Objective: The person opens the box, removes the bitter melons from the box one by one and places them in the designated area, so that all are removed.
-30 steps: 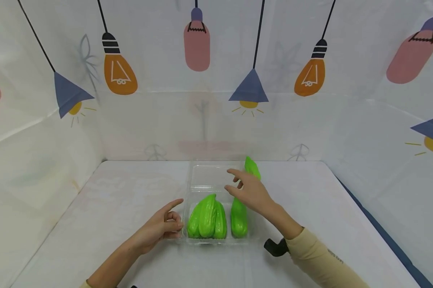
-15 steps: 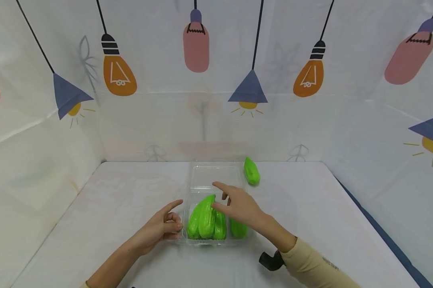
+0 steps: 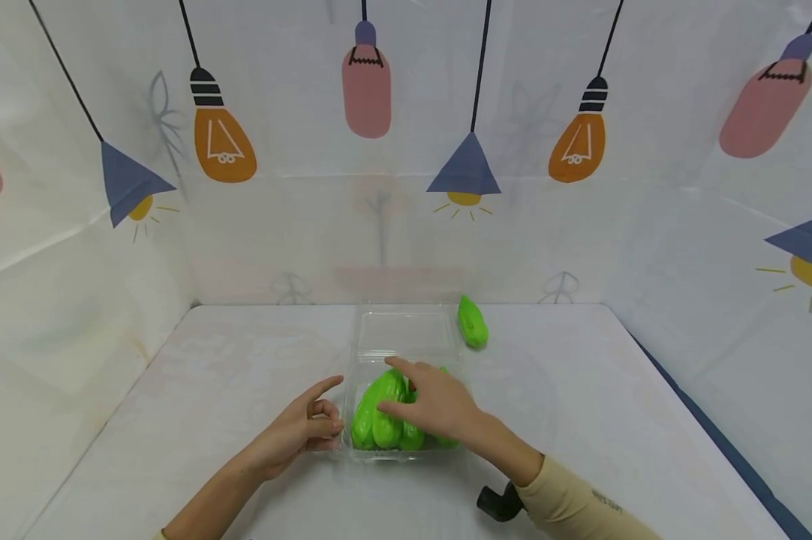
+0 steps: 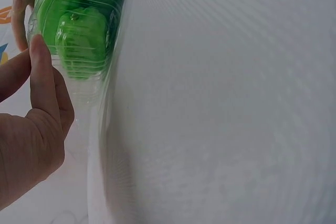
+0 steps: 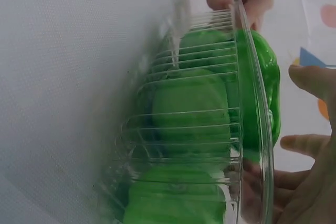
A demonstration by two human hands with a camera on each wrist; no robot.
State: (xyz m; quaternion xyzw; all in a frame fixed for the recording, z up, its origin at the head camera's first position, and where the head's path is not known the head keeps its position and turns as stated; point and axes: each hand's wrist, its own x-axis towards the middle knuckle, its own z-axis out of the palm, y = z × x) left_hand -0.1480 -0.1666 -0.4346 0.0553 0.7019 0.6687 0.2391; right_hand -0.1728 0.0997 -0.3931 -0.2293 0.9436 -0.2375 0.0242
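A clear plastic clamshell box (image 3: 406,456) lies with its lid (image 3: 406,330) folded back on the table. Several glossy, lobed, elongated green peppers (image 3: 372,420) lie side by side in its base. At the box's left side, my left hand (image 3: 298,427) pinches the rim, its index finger raised; the left wrist view shows thumb and fingers (image 4: 44,82) at the edge. Over the right part of the box, my right hand (image 3: 440,405) has thumb and index finger apart. Its other fingers reach down among the peppers, partly hidden; in the right wrist view they show through the plastic wall.
Another green pepper (image 3: 473,322) lies on the white table (image 3: 548,375) to the right of the lid. A black device (image 3: 500,504) sits at my right wrist. White curtains (image 3: 406,225) printed with lamps stand behind the table and at both sides.
My right hand has moved left and down, from beside the lid to over the peppers in the box. The peppers beneath it have shifted slightly. My left hand has stayed at the rim.
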